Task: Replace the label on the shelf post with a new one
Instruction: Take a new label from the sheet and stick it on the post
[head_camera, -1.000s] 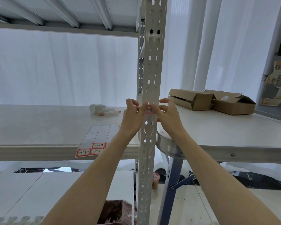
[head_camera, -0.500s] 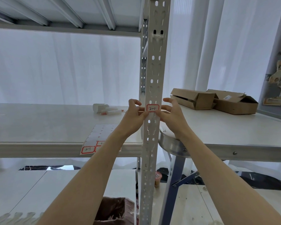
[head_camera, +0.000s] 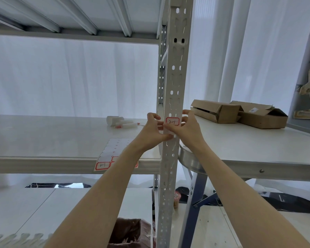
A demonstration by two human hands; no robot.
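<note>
Nearly done, I think: red-bordered label (head_camera: 172, 121) sits flat on the post (head_camera: 175, 77). Left hand (head_camera: 153, 130) and right hand (head_camera: 187, 128) flank it, fingers spread, holding nothing. Sheet (head_camera: 113, 153) lies left of post. Final press-down possibly left.

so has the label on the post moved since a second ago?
Cannot tell about the label a second ago, when fingers hid most of it. Since half a second ago, no: it sits below the same round hole in the post. Only the camera shifted.
</note>
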